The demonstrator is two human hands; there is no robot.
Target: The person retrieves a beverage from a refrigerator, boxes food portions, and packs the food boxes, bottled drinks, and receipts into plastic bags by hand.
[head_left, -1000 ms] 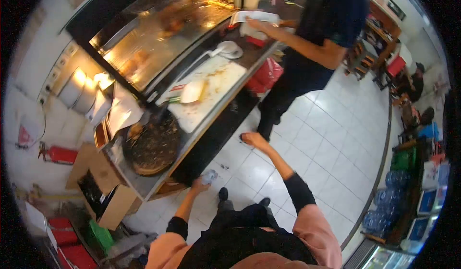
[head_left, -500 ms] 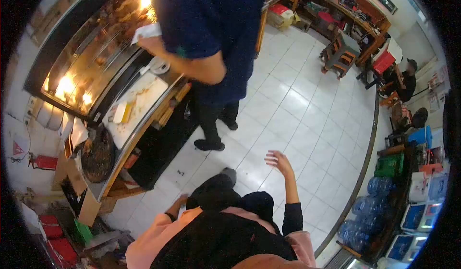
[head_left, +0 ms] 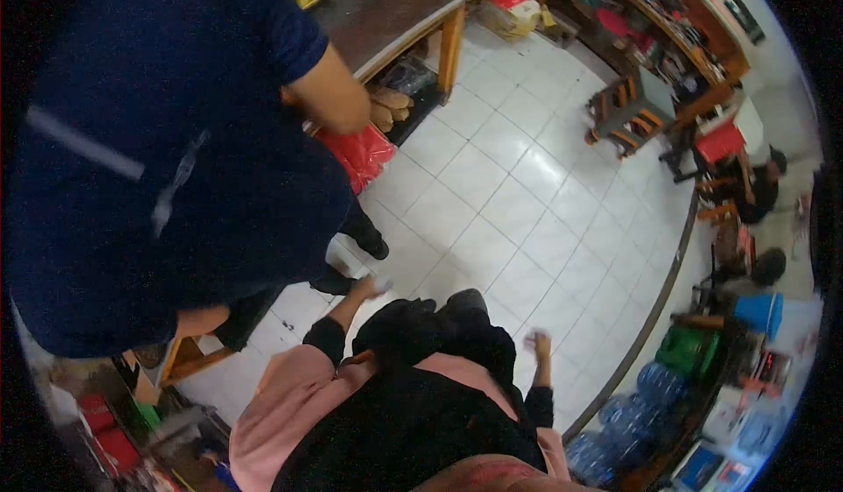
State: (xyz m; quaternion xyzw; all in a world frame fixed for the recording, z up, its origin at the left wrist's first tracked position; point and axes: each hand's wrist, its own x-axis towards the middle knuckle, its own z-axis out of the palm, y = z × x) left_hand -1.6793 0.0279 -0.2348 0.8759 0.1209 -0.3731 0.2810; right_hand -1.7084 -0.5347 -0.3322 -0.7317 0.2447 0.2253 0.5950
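My left hand (head_left: 363, 290) is low in front of me, beside a co-worker's dark shoe. Its fingers look closed around a small pale thing (head_left: 382, 287), too blurred to name. My right hand (head_left: 539, 344) hangs over the white tiled floor (head_left: 492, 202) to my right. It touches nothing that I can see, and motion smears its partly curled fingers. A co-worker in a dark blue shirt (head_left: 176, 167) stands close on my left. A red plastic bag (head_left: 360, 152) hangs beside that person's bare forearm.
Ahead stands a brown table (head_left: 386, 27) with a wooden leg. A grey and brown step stool (head_left: 630, 113) is farther off. Along the right wall are large water bottles (head_left: 628, 417), a green crate (head_left: 689, 351) and a blue bucket (head_left: 759, 313). Another person (head_left: 762, 189) sits at the far right.
My left hand has moved forward and rightward; my right hand has dropped back. The co-worker now fills the left side and hides the lit glass case and counter. The brown table and red bag have come into view.
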